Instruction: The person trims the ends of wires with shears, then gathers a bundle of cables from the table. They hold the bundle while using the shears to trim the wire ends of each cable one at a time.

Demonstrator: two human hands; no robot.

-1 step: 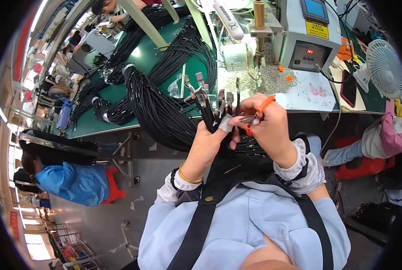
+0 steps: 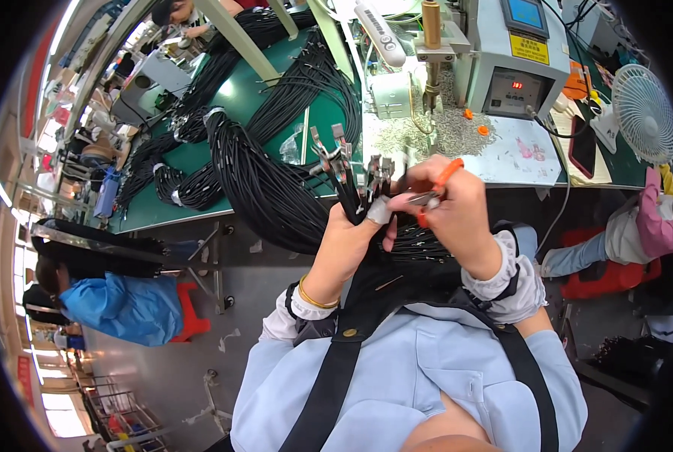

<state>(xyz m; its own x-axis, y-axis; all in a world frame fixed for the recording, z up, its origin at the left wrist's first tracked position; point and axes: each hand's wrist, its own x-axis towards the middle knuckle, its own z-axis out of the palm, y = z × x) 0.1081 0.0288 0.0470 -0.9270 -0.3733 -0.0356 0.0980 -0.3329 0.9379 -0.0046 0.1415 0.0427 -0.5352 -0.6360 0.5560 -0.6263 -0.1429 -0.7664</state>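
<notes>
My left hand (image 2: 351, 230) is closed round a bunch of black cables (image 2: 344, 184) whose metal connector ends stick up above the fist. White tape (image 2: 378, 211) wraps its thumb. Just to the right, my right hand (image 2: 453, 203) grips small scissors (image 2: 427, 199) with orange handles, the blades pointing left toward the taped thumb. Its thumb and fingertips meet close to the cables, and a dark cable end there is smeared by motion. Whether those fingertips pinch that cable, I cannot make out.
A thick bundle of black cables (image 2: 257, 188) hangs over the green table edge. Ahead stands a press machine (image 2: 431, 83) amid scattered metal bits, beside a control box (image 2: 517, 90). A fan (image 2: 645, 113) and phone (image 2: 583, 147) lie right. A person in blue (image 2: 125, 305) sits left.
My right hand has shifted slightly to the right with the scissors. The dark cable end that stood upright by its fingers is now blurred and tilted. My left hand stays nearly still.
</notes>
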